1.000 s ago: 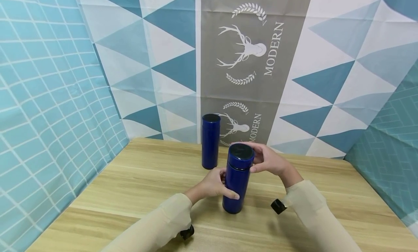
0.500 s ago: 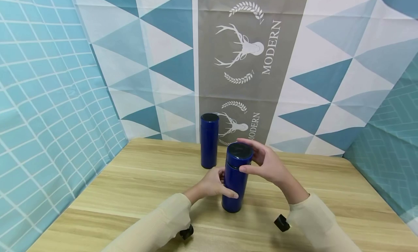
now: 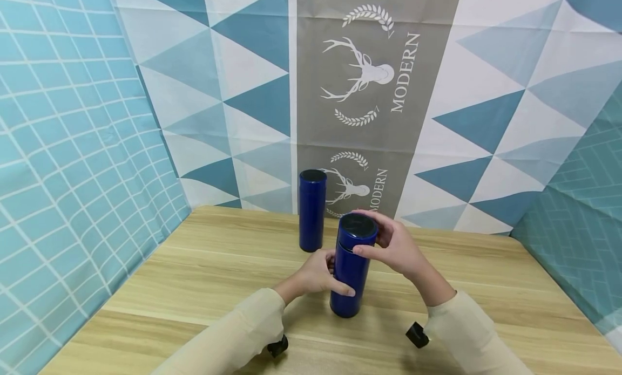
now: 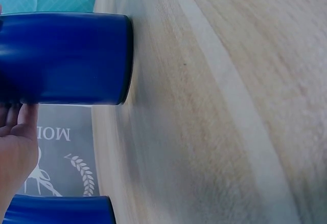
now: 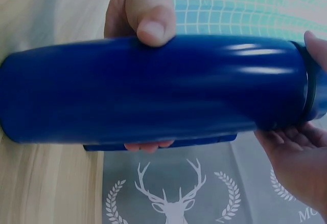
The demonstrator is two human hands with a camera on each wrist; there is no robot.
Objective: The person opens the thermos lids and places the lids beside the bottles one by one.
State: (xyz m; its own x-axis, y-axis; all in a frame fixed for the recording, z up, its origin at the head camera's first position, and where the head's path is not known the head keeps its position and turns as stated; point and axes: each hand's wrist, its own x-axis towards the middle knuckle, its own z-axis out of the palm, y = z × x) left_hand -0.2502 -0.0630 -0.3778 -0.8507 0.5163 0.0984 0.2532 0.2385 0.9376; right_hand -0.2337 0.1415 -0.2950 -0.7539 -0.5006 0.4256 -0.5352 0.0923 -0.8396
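Note:
A dark blue vacuum flask (image 3: 352, 270) stands upright near the middle of the table, topped by a blue lid (image 3: 357, 236) with a black disc. Around its lower body my left hand (image 3: 316, 275) is wrapped, thumb in front. My right hand (image 3: 400, 247) grips the lid from the right, with the thumb at the front by the seam and the fingers behind. In the right wrist view a dark ring shows at the seam (image 5: 309, 83). The left wrist view shows the flask's base (image 4: 110, 60) close to the table; whether it touches is unclear.
A second blue flask (image 3: 312, 218) stands upright behind and left of the held one. The wooden table (image 3: 218, 267) ends at a patterned backdrop (image 3: 257, 121). A tiled-pattern cloth (image 3: 73, 164) hangs on the left, and a teal one (image 3: 578, 224) on the right.
My right hand has shifted round the lid, its thumb moving leftward from the right side to the front. My left hand and the flask have stayed nearly where they were.

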